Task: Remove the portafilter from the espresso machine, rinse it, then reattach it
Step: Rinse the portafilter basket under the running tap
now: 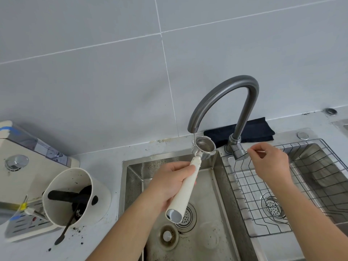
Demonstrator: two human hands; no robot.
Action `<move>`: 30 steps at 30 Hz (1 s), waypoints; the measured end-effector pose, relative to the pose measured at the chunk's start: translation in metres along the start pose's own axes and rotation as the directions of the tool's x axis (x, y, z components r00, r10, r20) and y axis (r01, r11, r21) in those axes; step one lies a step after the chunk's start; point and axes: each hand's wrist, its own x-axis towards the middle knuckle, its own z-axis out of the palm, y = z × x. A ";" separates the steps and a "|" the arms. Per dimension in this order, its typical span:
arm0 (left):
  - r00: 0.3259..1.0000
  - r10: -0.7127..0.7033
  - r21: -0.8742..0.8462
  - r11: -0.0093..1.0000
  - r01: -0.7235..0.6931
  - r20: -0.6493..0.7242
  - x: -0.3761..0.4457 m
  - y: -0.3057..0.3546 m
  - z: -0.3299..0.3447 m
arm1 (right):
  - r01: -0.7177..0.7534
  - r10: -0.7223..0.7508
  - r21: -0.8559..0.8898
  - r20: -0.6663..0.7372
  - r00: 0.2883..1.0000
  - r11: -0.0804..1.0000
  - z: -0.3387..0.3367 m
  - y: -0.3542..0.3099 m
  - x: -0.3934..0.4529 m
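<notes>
My left hand (170, 182) grips the white handle of the portafilter (185, 187) over the left sink basin. Its steel basket (203, 147) sits right under the spout of the grey curved faucet (224, 95), and a thin stream of water runs into it. My right hand (269, 162) rests at the faucet's lever (240, 154), fingers pinched on its thin end. The cream espresso machine (22, 162) stands at the far left, partly out of view.
A white knock-box cup (75, 196) with a black bar and a brush stands left of the sink (204, 187), coffee grounds scattered around it. A wire rack (278, 189) fills the right basin. A dark cloth (250, 130) lies behind the faucet.
</notes>
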 end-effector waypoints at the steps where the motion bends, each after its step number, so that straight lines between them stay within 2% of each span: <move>1: 1.000 0.007 0.029 1.000 -0.007 0.000 -0.002 0.000 -0.002 | 0.002 -0.002 -0.001 -0.001 1.000 1.000 0.000 0.000 0.000; 10: 0.998 0.065 0.252 0.966 -0.062 -0.004 -0.013 0.000 -0.028 | 0.005 -0.005 0.013 -0.018 1.000 1.000 0.001 0.003 0.001; 14: 0.993 0.116 0.292 0.950 -0.109 -0.009 -0.013 -0.005 -0.036 | -0.008 0.009 0.018 -0.020 1.000 1.000 0.002 0.003 0.001; 30: 0.970 0.228 0.146 0.966 -0.214 -0.080 0.004 -0.021 -0.041 | -0.012 0.013 0.034 -0.019 1.000 0.999 0.002 0.002 -0.002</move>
